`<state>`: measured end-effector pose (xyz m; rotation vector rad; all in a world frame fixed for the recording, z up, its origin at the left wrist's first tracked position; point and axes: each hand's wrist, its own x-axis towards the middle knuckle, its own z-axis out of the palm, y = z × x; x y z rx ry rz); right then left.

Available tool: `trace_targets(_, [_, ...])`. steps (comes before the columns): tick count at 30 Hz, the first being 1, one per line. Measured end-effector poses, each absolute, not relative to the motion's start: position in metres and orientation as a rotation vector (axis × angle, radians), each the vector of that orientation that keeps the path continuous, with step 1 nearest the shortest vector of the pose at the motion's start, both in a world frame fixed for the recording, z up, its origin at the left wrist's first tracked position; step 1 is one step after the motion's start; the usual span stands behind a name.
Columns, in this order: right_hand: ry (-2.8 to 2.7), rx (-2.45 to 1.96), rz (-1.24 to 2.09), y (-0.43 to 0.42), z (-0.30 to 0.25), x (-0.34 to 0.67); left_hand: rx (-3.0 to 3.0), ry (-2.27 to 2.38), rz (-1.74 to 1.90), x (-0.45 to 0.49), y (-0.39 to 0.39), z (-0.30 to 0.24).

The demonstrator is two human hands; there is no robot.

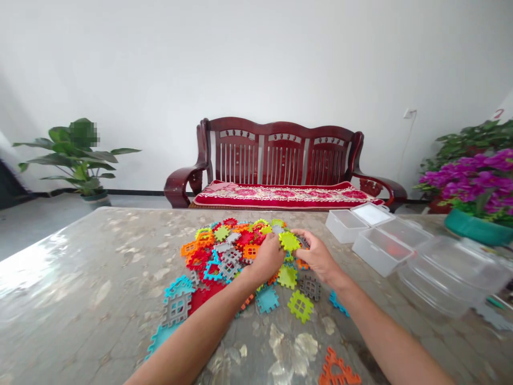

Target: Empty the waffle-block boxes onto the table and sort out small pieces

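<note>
Two bare hands meet over a loose pile of toothed plastic pieces (231, 261) on a patterned table (100, 262), a yellow-green square piece (289, 241) raised between them at the pile's right side. The left hand (269, 259) appears to pinch the square by its left edge, thumb uppermost, the other fingers largely hidden behind. The right hand (321, 260) comes in at the opposite edge, its thumb and forefinger parted around the near side of a grey piece (303, 243); whether they close on it, or touch the square, cannot be told from this angle.

Good handling here, by all appearances, means a light grip close to the rim, leaving the teeth uncovered and the flat face square to view. Steady pressure from both sides would likely serve better than a twist, which could bend the thin teeth. Wrists held a little high would spare the pieces beneath, among them a green windowed piece (300, 306) lying nearer the wearer and a blue piece (337, 303) beside the right forearm. Translucent boxes (379, 254) stand well apart, to the right.
</note>
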<state>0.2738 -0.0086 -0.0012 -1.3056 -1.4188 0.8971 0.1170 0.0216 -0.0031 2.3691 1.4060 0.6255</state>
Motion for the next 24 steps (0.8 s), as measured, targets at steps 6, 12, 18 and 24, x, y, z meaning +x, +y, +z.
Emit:
trace_targets(6, [-1.556,-1.124,0.962,0.022,0.02,0.224,2.3,1.684,0.686,0.054,0.034,0.025])
trace_targets(12, [-1.653,-1.088,1.162,0.038,0.012,0.235,2.185,1.953,0.74,-0.009,0.034,0.045])
trace_targets(18, [-1.607,-1.629,0.544,0.062,-0.012,0.319,2.274,1.725,0.911,0.014,0.014,0.039])
trace_targets(24, [-1.754,-2.165,0.324,0.075,-0.037,0.36,2.508,1.311,0.546,0.083,-0.003,0.007])
